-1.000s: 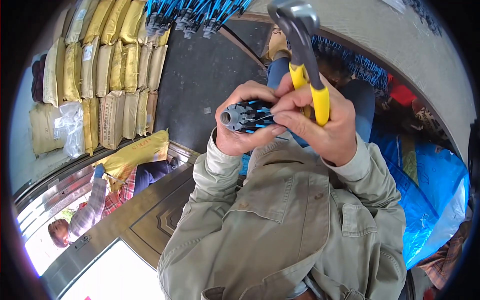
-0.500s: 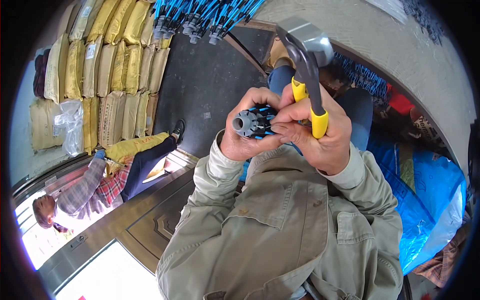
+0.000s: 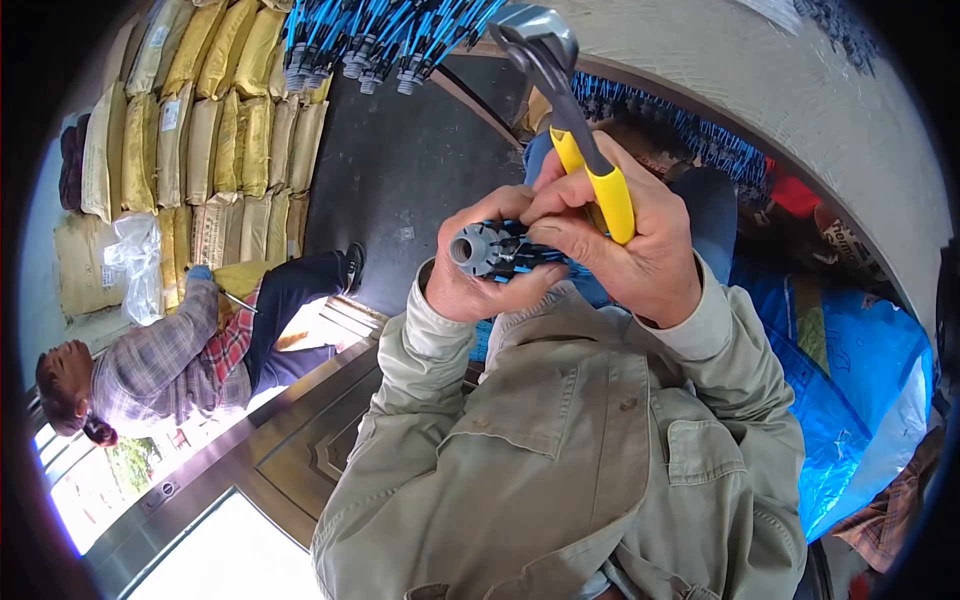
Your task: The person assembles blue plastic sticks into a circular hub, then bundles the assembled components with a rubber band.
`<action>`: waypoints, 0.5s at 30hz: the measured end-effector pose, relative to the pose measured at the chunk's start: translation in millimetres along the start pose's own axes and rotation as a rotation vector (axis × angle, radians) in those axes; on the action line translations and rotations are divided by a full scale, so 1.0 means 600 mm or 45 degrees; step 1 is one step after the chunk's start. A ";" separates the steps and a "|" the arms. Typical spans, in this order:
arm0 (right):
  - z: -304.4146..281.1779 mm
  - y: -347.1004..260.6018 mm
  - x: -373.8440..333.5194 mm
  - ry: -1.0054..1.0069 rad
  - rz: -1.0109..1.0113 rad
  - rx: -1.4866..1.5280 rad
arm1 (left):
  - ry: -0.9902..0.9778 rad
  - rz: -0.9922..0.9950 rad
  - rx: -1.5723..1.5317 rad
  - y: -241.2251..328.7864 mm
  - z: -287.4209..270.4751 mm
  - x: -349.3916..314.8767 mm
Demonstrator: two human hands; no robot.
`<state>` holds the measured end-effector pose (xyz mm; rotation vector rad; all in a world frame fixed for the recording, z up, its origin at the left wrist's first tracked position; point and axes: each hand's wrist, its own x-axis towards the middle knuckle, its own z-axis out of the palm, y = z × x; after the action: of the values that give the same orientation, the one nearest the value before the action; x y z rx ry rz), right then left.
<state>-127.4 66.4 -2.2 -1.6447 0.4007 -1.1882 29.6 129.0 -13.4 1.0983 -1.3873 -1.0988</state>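
My left hand [image 3: 455, 285] is wrapped round a grey ribbed plastic hub [image 3: 487, 252] with a round hole in its end. Thin blue rods with black fittings [image 3: 525, 262] run back from the hub between my hands. A pair of pincers with a shiny metal head and yellow handles [image 3: 617, 205] rests in my right hand [image 3: 640, 250], its jaws pointing up and away from me. The right thumb and forefinger pinch together at the hub's upper side, touching the black fittings. Whatever small part they hold is hidden.
Several similar blue-rod assemblies [image 3: 370, 50] lie at the far top. A grey work surface [image 3: 690, 45] curves along the upper right, above a blue plastic sack [image 3: 860, 390]. Yellow-brown packages [image 3: 190, 130] are stacked at left. Another person [image 3: 190, 350] sits by the doorway.
My hands, hub and pincers have shifted slightly left, with the pincers' head swinging left and up. Both grips look the same. The other person has leaned toward the left, one arm raised.
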 end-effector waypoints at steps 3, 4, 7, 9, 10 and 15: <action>-0.004 0.005 -0.017 0.021 0.043 0.041 | -0.002 0.035 -0.046 -0.020 0.010 -0.004; -0.004 0.007 -0.019 0.019 0.043 0.043 | -0.003 0.052 -0.071 -0.025 0.012 -0.007; 0.001 0.011 -0.011 -0.038 0.006 0.097 | -0.007 0.044 0.084 -0.017 0.005 -0.008; 0.008 0.013 -0.003 -0.050 -0.003 0.093 | -0.013 0.036 0.159 -0.016 -0.004 -0.009; 0.011 0.015 0.001 -0.064 -0.016 0.088 | 0.016 -0.018 0.044 -0.022 -0.008 -0.011; 0.011 0.019 0.017 -0.146 -0.110 0.002 | 0.051 -0.035 0.056 -0.007 -0.008 -0.001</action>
<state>-114.1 57.9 -6.7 -1.7344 0.2587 -1.1509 34.9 128.7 -17.6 1.1683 -1.3743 -1.0651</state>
